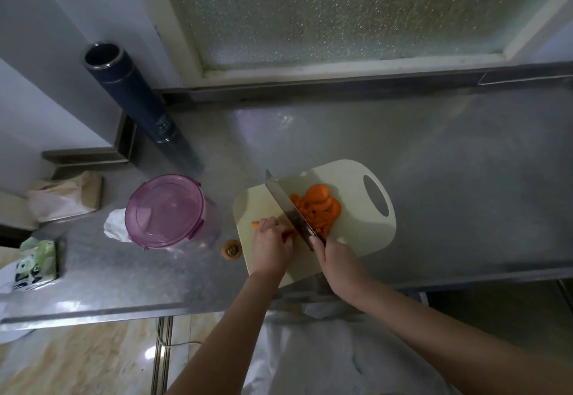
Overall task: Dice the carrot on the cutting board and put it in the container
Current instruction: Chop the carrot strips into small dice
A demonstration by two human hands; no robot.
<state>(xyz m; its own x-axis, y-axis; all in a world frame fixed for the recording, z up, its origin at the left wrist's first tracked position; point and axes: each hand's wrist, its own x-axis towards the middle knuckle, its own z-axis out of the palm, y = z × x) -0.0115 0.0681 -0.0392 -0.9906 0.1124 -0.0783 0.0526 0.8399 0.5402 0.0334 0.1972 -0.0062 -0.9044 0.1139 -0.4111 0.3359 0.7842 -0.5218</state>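
The right hand [336, 259] is gripping the handle of the knife [286, 205], whose blade is lying slantwise across the board [359, 239]. The left hand [271, 247] is curling its fingers down on a carrot strip [255, 224] at the board's left edge. The strip's tip is poking out past the fingers. A carrot heap [321, 208] of slices and dice is sitting mid-board, right of the blade. The lidded container [166, 210] is standing left of the board, with a carrot stub [231, 249] lying just off the board's left edge.

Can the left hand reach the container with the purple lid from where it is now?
Probably yes. The container stands just left of the left hand, with only a carrot end lying near the path. But that hand grips the carrot.
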